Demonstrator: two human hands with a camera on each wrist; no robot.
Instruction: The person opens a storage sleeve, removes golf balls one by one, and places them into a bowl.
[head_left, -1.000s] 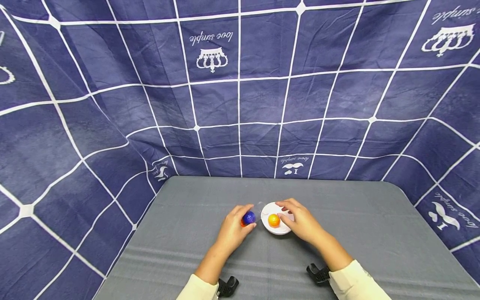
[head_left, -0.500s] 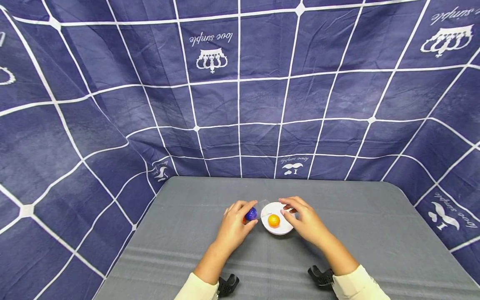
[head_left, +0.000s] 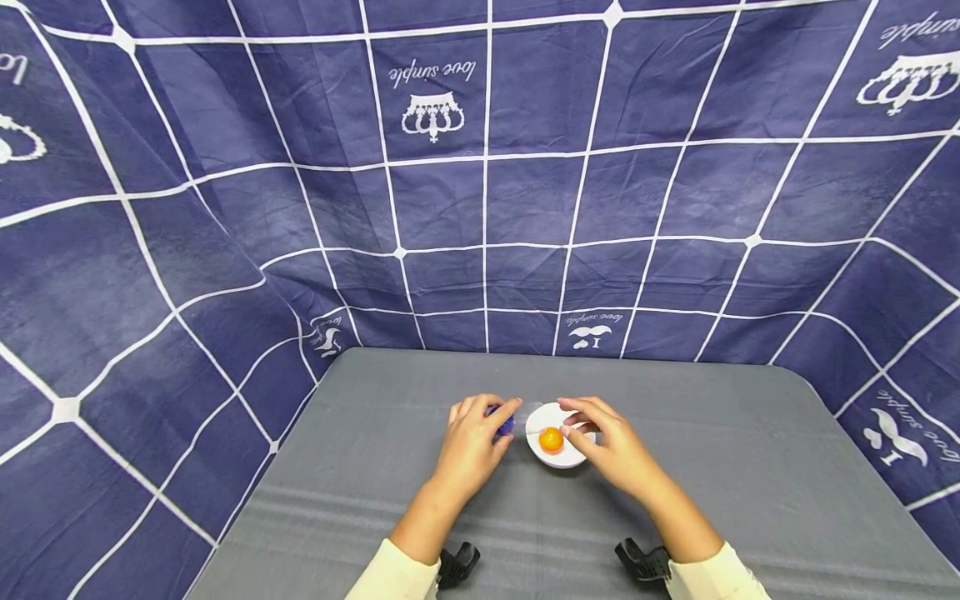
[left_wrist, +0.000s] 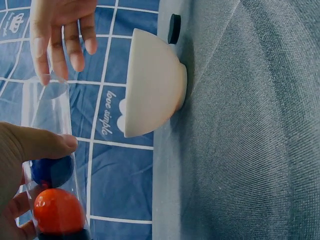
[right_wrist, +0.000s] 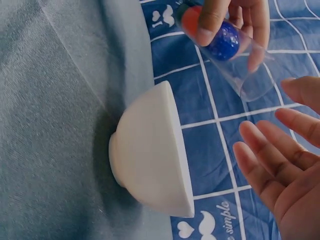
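Note:
My left hand (head_left: 471,446) grips a clear tube (left_wrist: 52,112) with thumb and fingers, left of the white bowl (head_left: 561,463). Inside it, a blue ball (right_wrist: 223,44) sits closer to the mouth, and an orange-red ball (left_wrist: 59,211) lies by the dark end. The tube is held nearly sideways, its mouth toward my right hand. Over the bowl's right side, my right hand (head_left: 611,446) is spread with fingers slightly bent, holding nothing; its fingertips come close to the tube's mouth. A shiny orange ball (head_left: 551,440) rests in the bowl.
The grey cloth-covered table (head_left: 360,467) is bounded by a blue curtain (head_left: 525,200) with white lines at the back and sides. A small black disc-like thing (left_wrist: 174,29) shows beyond the bowl in the left wrist view. Black camera mounts (head_left: 459,565) sit at both wrists.
My left hand has shifted slightly away from me and turned, hiding more of the balls in the head view. My right hand has moved back a little from the bowl's middle. The orange ball stays put.

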